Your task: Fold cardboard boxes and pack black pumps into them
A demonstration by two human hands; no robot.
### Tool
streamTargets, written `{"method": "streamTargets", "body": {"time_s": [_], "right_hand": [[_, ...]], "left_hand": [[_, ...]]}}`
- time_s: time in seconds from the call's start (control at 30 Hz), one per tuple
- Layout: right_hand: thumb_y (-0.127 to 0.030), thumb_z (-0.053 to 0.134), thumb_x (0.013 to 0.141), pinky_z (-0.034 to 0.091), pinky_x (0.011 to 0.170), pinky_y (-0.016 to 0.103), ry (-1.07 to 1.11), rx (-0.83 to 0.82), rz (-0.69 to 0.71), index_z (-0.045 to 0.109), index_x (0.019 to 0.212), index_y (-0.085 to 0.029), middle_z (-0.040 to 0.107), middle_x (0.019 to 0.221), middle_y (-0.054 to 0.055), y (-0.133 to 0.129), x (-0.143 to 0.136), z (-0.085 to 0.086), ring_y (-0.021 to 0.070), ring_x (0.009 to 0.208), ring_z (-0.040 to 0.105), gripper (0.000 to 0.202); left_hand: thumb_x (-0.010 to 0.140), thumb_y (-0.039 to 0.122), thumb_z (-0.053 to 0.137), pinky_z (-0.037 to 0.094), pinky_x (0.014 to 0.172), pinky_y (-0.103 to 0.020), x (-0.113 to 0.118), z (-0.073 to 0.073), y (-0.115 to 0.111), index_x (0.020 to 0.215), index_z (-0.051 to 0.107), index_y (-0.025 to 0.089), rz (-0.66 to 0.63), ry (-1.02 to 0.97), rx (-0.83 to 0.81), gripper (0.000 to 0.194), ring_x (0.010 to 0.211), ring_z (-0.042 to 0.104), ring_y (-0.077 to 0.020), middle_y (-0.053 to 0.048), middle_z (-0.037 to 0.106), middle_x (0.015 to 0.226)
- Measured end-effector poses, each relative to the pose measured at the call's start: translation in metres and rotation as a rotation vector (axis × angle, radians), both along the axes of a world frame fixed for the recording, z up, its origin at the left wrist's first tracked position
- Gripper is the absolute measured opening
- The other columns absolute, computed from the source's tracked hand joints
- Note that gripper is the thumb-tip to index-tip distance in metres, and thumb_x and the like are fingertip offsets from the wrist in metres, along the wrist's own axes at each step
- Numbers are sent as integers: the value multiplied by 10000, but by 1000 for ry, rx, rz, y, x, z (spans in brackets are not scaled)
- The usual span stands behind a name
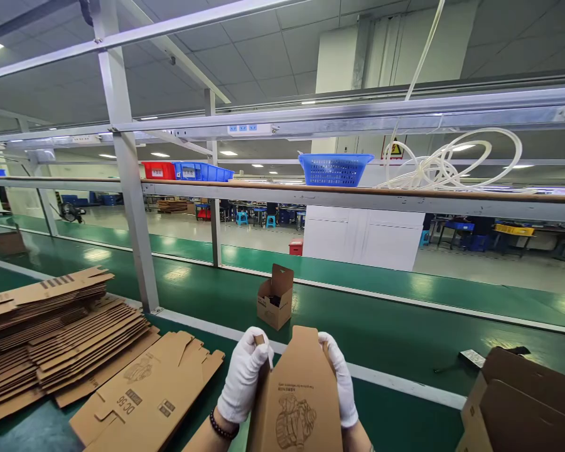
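Observation:
A brown cardboard box with a line drawing printed on its face is held up between both hands, close to me. My left hand, in a white glove, pinches a flap at the box's left edge between thumb and fingers. On the opposite edge, my white-gloved right hand grips the right side, its fingers partly hidden behind the cardboard. The box's top panel stands upright, and its lower end runs out of view. Just beyond, a small open box with dark contents stands on the green conveyor belt.
Stacked flat cardboard blanks lie at left, with a printed flat blank nearer me. An open carton stands at lower right, near a small white-and-black device. A shelf overhead bears a blue basket and coiled white tubing.

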State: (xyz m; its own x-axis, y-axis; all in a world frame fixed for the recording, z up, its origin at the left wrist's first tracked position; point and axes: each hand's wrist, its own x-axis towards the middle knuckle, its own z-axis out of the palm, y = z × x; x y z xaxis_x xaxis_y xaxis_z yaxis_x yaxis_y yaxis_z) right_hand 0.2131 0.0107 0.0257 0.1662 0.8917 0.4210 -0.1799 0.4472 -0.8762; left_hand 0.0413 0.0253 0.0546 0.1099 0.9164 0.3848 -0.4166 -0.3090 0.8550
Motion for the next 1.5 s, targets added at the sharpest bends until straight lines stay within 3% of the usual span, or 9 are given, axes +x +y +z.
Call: {"method": "streamTargets", "body": {"time_s": [0.23, 0.33, 0.47, 0.7, 0.87, 1.23, 1.33, 1.4, 1.5], "right_hand": [[-755, 523, 786, 492, 990, 444, -9, -49, 317, 508, 1342, -264, 596, 1348, 94, -23, -22, 22, 294, 1190, 588, 742], [-675, 590, 798, 477, 1006, 446, -42, -37, 234, 590, 1264, -243, 631, 1295, 93, -25, -22, 27, 295, 1168, 596, 636], [-636, 633, 789, 457, 1013, 438, -120, 95, -15, 703, 1002, -235, 606, 1292, 99, -19, -11, 23, 305, 1194, 556, 460], [-544, 468, 930, 409, 1037, 476, -313, 244, -182, 647, 832, -226, 653, 1118, 87, -24, -12, 15, 288, 1187, 541, 378], [-407, 449, 950, 404, 1065, 483, -386, 273, -261, 636, 1171, -238, 592, 1319, 100, -29, -9, 11, 288, 1234, 538, 335], [-165, 478, 882, 496, 917, 450, -560, 461, -333, 581, 630, -204, 649, 874, 62, -38, 0, 36, 284, 1106, 595, 275], [-193, 488, 881, 476, 953, 483, -544, 491, -335, 601, 737, -213, 662, 993, 74, -40, 6, 36, 308, 1199, 550, 184], [-250, 507, 894, 462, 981, 500, -535, 461, -318, 627, 884, -220, 645, 1171, 95, -39, 12, 31, 312, 1231, 535, 124], [-368, 458, 943, 439, 1023, 507, -455, 367, -287, 616, 1131, -227, 557, 1360, 117, -30, 19, 22, 294, 1245, 534, 282]], "left_hand": [[605, 622, 790, 442, 549, -245, -22, 25, 11, 840, 575, 218, 268, 73, 176, 515, 539, 497, -121, 37, 547, 606], [628, 611, 780, 520, 791, -336, -22, 36, 10, 859, 624, 215, 253, 172, 212, 485, 876, 630, -223, -89, 668, 1034], [716, 785, 553, 317, 1127, -443, -16, 32, -3, 964, 699, 207, 23, 383, 225, 645, 1379, 349, -350, -112, 385, 1519], [849, 583, 533, 383, 1037, -447, -10, 18, -21, 654, 563, 201, 108, 462, 181, 430, 1184, 521, -343, -130, 569, 1305], [854, 476, 549, 358, 1085, -451, -14, 14, -24, 1028, 644, 226, 231, 450, 291, 319, 1258, 496, -332, -117, 548, 1360], [971, 467, 314, 349, 1104, -451, -12, 13, -26, 696, 628, 176, 218, 640, 435, 508, 1284, 500, -303, -152, 484, 1452], [839, 574, 565, 330, 1128, -480, -15, 18, -28, 1021, 670, 177, 88, 688, 407, 450, 1388, 365, -348, -139, 235, 1594], [630, 537, 792, 328, 1129, -510, -18, 21, -28, 1287, 575, 217, -52, 820, 345, 762, 1424, 280, -390, -117, 52, 1633], [546, 410, 865, 268, 1163, -521, -25, 21, -23, 1224, 655, 266, -118, 924, 193, 725, 1421, 282, -399, -74, 162, 1618]]}}
